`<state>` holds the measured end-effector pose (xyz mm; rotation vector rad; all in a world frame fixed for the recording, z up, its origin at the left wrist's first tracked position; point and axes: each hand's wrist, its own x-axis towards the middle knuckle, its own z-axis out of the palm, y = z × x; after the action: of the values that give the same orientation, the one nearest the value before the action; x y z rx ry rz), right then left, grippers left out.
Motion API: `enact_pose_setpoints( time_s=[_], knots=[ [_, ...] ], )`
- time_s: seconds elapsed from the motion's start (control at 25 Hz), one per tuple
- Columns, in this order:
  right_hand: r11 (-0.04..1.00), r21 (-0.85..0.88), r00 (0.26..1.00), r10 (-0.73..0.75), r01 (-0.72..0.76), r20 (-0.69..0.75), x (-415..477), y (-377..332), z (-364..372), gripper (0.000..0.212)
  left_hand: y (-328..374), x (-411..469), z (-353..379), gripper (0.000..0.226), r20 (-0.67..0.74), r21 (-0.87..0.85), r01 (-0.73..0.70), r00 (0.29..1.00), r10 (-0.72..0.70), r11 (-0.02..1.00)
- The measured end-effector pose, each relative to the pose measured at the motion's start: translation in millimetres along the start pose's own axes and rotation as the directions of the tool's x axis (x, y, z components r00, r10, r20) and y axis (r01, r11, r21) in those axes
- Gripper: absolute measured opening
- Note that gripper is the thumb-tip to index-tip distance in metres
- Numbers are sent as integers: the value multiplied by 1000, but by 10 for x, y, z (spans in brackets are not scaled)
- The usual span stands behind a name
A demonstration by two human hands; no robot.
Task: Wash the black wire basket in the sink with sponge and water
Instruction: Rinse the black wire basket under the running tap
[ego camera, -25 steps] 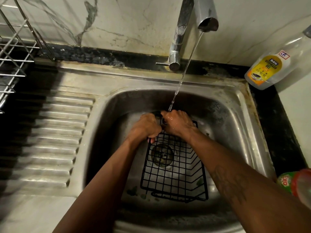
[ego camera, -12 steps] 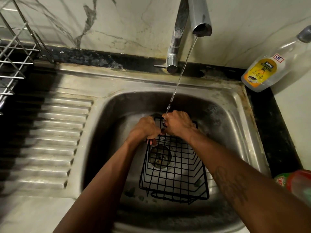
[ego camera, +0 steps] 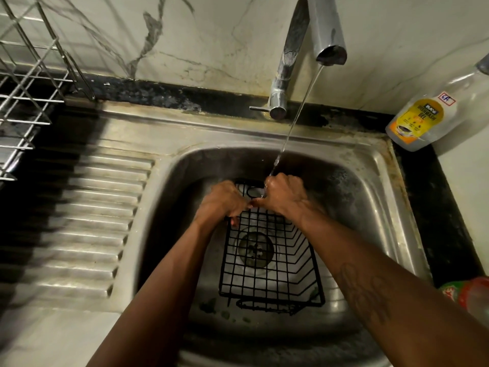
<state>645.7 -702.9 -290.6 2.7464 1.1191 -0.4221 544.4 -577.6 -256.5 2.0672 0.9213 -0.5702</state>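
The black wire basket [ego camera: 267, 271] lies in the sink [ego camera: 370, 165] over the drain [ego camera: 255, 250], its far end seemingly raised toward the tap [ego camera: 328, 30]. The left hand [ego camera: 222, 202] grips the far rim with curled fingers. The right hand [ego camera: 285, 194] grips just beside it, and the thin stream of water [ego camera: 296, 115] lands on its knuckles. I can't see a sponge. To do this well, I'd hold one end firm, turn the basket slowly under the stream, and rub along each wire joint.

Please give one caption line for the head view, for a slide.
Left hand and right hand grip the far rim of a basket in the sink, under water from the tap.
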Motion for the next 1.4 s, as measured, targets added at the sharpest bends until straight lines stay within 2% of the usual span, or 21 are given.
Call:
enact_pose_setpoints(
  time_s=[0.24,0.32,0.44,0.52,0.64,0.76,0.88,0.92,1.04,1.12,1.24,1.32,1.4],
  knots=[
    [991,124,998,-58,55,20,9,-7,29,58,-2,-18,-63,24,60,4,-10,998,9,1000],
    [982,179,995,-75,61,72,28,25,20,59,-8,-10,-64,25,63,14,-14,998,14,1000],
    [993,36,985,-120,116,123,50,64,-23,66,-45,26,-37,21,67,-8,4,998,-4,1000],
    [997,-38,989,-68,73,132,48,85,-34,63,-58,65,-29,16,30,-16,3,1000,-2,1000],
    [993,113,988,-60,43,146,76,128,-18,48,-59,49,-11,11,4,3,-5,1000,5,1000],
    [987,122,983,-125,109,136,63,143,-4,39,-76,53,-29,13,14,30,-12,1000,11,999],
    [960,258,944,-177,104,279,97,141,-29,46,-151,87,-65,14,18,49,2,1000,-3,999],
    [957,277,943,-171,90,285,112,130,-49,48,-181,112,-64,16,-11,34,-2,1000,3,999],
    [962,272,987,-75,35,139,127,118,-102,51,-233,119,-70,18,-60,13,11,998,-10,1000],
    [985,171,997,-33,21,72,115,81,-94,51,-245,124,-95,16,-78,21,13,997,-11,1000],
    [984,176,989,1,-27,146,145,-3,-105,44,-255,112,-122,15,-92,28,32,995,-30,999],
    [996,84,987,-41,28,154,160,-42,-118,48,-250,84,-102,16,-76,31,47,996,-44,998],
    [995,89,988,-65,53,137,146,-27,-113,45,-236,66,-97,17,-54,59,53,997,-50,997]
  ],
)
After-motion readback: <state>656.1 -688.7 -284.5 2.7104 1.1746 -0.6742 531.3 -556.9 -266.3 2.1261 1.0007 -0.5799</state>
